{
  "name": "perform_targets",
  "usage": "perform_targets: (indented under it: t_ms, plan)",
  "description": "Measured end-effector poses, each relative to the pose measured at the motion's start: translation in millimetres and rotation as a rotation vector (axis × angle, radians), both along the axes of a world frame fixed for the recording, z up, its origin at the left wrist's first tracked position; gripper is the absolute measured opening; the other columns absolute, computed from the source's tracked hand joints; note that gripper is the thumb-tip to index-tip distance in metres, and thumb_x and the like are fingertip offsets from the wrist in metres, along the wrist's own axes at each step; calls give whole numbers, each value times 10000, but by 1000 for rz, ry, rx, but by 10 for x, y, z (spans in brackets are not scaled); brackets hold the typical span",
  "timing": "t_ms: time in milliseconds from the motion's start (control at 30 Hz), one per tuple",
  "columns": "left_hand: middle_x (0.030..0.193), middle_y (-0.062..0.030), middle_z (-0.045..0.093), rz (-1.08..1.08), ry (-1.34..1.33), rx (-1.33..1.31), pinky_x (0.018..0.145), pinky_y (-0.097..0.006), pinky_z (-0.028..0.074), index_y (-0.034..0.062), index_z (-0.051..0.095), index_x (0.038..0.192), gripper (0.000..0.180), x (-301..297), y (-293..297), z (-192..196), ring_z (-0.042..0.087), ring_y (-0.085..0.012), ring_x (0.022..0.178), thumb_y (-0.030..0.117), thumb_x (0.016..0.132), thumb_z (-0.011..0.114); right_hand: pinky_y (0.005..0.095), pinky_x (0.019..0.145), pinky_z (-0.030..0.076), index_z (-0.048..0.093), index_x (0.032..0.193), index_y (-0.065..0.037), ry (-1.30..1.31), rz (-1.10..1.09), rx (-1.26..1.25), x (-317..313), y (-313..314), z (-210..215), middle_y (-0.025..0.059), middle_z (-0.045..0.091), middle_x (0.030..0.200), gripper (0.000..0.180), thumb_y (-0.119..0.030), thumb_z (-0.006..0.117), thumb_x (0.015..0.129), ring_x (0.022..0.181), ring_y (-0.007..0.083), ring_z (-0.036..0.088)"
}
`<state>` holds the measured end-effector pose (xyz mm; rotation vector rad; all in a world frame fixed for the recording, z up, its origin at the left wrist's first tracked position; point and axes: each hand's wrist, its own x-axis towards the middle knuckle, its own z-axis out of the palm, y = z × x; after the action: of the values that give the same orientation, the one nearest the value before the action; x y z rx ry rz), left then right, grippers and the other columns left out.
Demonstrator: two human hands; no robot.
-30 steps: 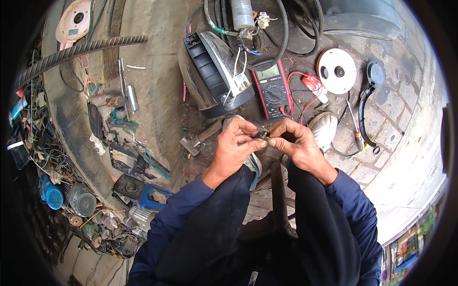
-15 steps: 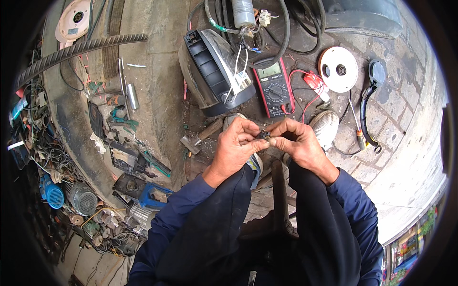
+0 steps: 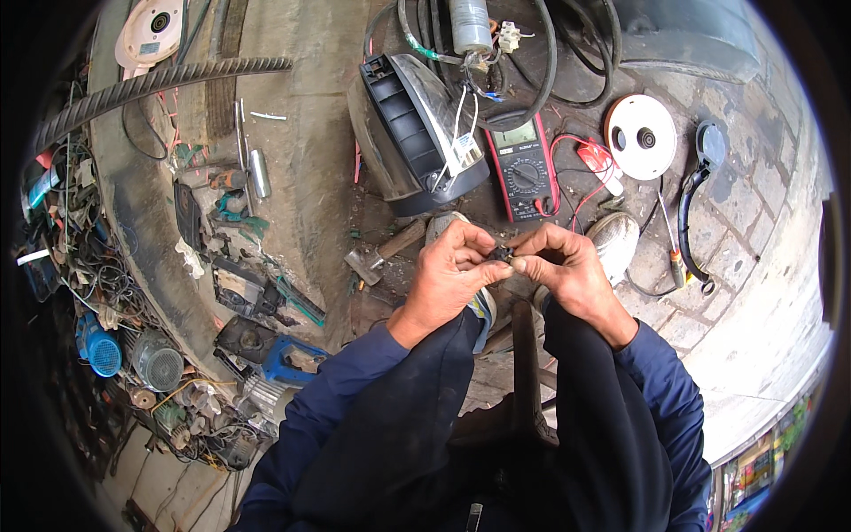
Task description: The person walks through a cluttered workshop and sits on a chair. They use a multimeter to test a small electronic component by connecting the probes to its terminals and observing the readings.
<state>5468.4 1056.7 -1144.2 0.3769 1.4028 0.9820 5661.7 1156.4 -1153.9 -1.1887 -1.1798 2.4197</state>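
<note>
Between my knees, just above my shoes, my two hands meet around a small black part [image 3: 501, 254], whose kind I cannot make out. My left hand [image 3: 448, 277] pinches it from one side with thumb and forefinger. From the other side my right hand [image 3: 567, 270] grips it, thumb and index pressed together. Fingers cover most of the piece. Just beyond the hands lies a red-rimmed digital multimeter [image 3: 525, 173] with red and black leads. Left of that, a black and grey plastic housing [image 3: 412, 133] rests on its side, white wires coming out of it.
A hammer [image 3: 383, 253] lies left of my left shoe. Rightward are a round white cover [image 3: 640, 137], a screwdriver [image 3: 672, 239] and a black curved handle [image 3: 690, 199]. Beyond stand a grey cylinder [image 3: 471, 27] and thick cables. Scrap motors [image 3: 158, 362] and wires crowd the left; a ribbed steel bar [image 3: 168, 82] crosses there.
The whole view has shifted slightly, so everything sits a little further right and lower. Both hands keep their pinch on the small black part, with hardly any change in the fingers.
</note>
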Motion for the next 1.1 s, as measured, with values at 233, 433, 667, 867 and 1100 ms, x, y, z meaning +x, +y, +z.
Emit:
perform_targets:
  t_ms: [233,433,667,867,1100]
  plan:
    - [977,-39,636,18,-26,27,736,-229,564,1,573,1103,339,10,-1,-2,661,-78,838,-21,863,811,258,801,534,663,1062,21,10,-62,-47,-55,-14,30,33,707,964,148,-24,739,942,881,89,641]
    - [967,-44,647,-8,-14,23,724,-238,560,4,572,1106,343,9,-29,-38,672,-89,845,-11,863,813,266,802,531,679,1166,33,-98,-16,-21,-56,8,77,56,721,999,241,-42,730,943,894,104,647]
    - [994,-56,646,-58,-21,60,771,-251,554,1,573,1106,316,-6,7,-20,675,-112,922,-52,873,779,247,715,516,695,1155,33,-123,53,-91,-69,53,85,30,702,929,248,-59,722,926,798,98,637]
    - [977,-67,654,-36,-119,44,784,-266,575,-5,562,1082,318,-7,8,-28,681,-128,914,3,876,804,243,653,513,657,1086,7,-47,-12,-163,-77,16,34,11,658,860,184,-46,742,932,715,95,622]
    - [930,-36,654,-49,-51,159,725,-242,530,6,584,1072,303,-15,-18,-93,651,-85,856,29,876,814,239,612,493,633,1023,-12,-26,-69,-155,-78,-20,15,23,651,794,166,-28,757,914,652,97,600]
